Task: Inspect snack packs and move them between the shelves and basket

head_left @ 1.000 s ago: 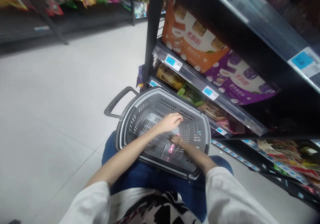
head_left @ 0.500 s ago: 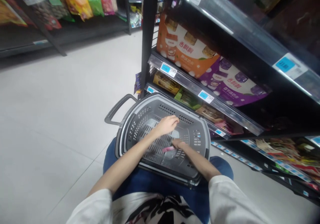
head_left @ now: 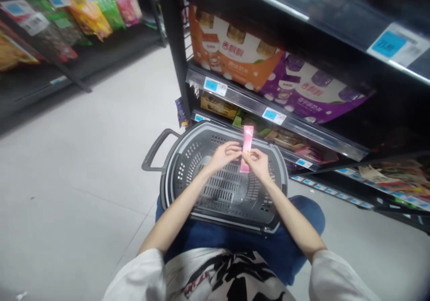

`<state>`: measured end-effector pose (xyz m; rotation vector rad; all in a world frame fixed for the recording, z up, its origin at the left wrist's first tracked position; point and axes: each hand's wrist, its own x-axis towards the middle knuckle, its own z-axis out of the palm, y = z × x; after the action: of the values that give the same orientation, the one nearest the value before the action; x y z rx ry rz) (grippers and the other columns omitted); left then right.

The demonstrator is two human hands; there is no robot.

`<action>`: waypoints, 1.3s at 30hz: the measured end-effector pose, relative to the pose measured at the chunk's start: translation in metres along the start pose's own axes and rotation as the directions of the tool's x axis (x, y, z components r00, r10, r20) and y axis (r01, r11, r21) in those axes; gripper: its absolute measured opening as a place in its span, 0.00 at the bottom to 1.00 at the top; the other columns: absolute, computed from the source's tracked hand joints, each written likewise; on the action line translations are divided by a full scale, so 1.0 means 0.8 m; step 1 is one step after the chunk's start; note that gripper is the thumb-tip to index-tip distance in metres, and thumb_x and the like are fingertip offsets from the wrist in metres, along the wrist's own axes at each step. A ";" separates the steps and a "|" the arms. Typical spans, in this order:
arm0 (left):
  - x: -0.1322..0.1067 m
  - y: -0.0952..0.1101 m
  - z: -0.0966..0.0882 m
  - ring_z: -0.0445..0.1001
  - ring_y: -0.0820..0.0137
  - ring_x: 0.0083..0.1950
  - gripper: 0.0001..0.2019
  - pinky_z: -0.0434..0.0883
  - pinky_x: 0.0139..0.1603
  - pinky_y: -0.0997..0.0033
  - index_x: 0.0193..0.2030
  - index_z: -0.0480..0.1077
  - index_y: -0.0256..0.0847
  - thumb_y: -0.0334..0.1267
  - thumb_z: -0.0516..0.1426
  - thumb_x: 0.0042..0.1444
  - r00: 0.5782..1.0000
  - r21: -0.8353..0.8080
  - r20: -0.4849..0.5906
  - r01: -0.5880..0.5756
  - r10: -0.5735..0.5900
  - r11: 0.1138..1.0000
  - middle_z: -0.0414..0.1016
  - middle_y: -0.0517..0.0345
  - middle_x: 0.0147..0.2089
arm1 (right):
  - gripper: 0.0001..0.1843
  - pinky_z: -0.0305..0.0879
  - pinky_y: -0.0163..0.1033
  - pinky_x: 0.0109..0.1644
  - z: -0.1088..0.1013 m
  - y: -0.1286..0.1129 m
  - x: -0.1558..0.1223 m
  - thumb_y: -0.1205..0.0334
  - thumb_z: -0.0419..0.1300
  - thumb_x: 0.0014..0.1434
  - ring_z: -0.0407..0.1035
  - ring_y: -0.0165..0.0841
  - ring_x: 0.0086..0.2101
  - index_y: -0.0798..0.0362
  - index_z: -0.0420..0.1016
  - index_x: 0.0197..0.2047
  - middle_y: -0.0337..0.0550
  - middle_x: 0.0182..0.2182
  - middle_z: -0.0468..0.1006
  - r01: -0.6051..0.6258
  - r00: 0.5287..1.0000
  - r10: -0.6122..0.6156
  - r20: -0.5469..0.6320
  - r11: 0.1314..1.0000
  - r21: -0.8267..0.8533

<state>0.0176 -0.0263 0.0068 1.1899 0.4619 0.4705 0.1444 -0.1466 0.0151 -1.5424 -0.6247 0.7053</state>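
A grey plastic shopping basket (head_left: 188, 169) rests on my lap, its dark handle sticking out to the left. Above the basket I hold a slim pink sachet (head_left: 247, 139) upright between both hands. My left hand (head_left: 225, 152) pinches its left side and my right hand (head_left: 258, 162) pinches its right side near the lower half. The basket floor below shows bare.
Black store shelving stands right in front, with an orange box (head_left: 231, 50) and a purple box (head_left: 312, 90) above blue price tags (head_left: 215, 86). Small snack packs fill the lower shelves. Hanging snack bags (head_left: 87, 10) line a rack across the pale tiled aisle at left.
My right hand has lifted the pink sachet off the basket floor and turned it upright. My left hand has come across to grip it too. The view has tilted up slightly.
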 end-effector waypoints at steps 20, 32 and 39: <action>-0.009 -0.002 0.012 0.80 0.72 0.35 0.24 0.77 0.38 0.72 0.49 0.73 0.33 0.37 0.71 0.46 0.985 0.213 0.156 0.035 -0.070 0.976 0.79 0.50 0.44 | 0.23 0.71 0.34 0.30 -0.004 -0.001 -0.005 0.45 0.75 0.44 0.74 0.31 0.25 0.54 0.73 0.30 0.40 0.24 0.79 0.060 0.997 -0.056 -0.047 0.994 0.095; -0.009 -0.006 0.016 0.78 0.75 0.31 0.26 0.77 0.38 0.74 0.48 0.71 0.32 0.34 0.72 0.42 0.987 0.175 0.140 0.055 -0.080 0.983 0.79 0.58 0.32 | 0.21 0.73 0.36 0.37 -0.005 -0.004 -0.003 0.49 0.75 0.44 0.76 0.33 0.31 0.54 0.76 0.34 0.43 0.32 0.81 0.129 0.990 -0.127 -0.061 0.991 0.033; -0.010 -0.014 0.018 0.77 0.73 0.29 0.17 0.76 0.34 0.74 0.45 0.73 0.35 0.38 0.68 0.50 0.989 0.422 0.108 -0.142 0.106 0.895 0.78 0.59 0.29 | 0.34 0.70 0.33 0.32 -0.007 0.001 0.004 0.47 0.74 0.46 0.72 0.29 0.31 0.53 0.72 0.53 0.44 0.40 0.78 0.139 0.978 -0.141 -0.151 0.990 -0.027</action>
<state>0.0203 -0.0451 0.0009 1.6682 0.4320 0.4392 0.1510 -0.1482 0.0143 -1.5345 -0.6184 0.4721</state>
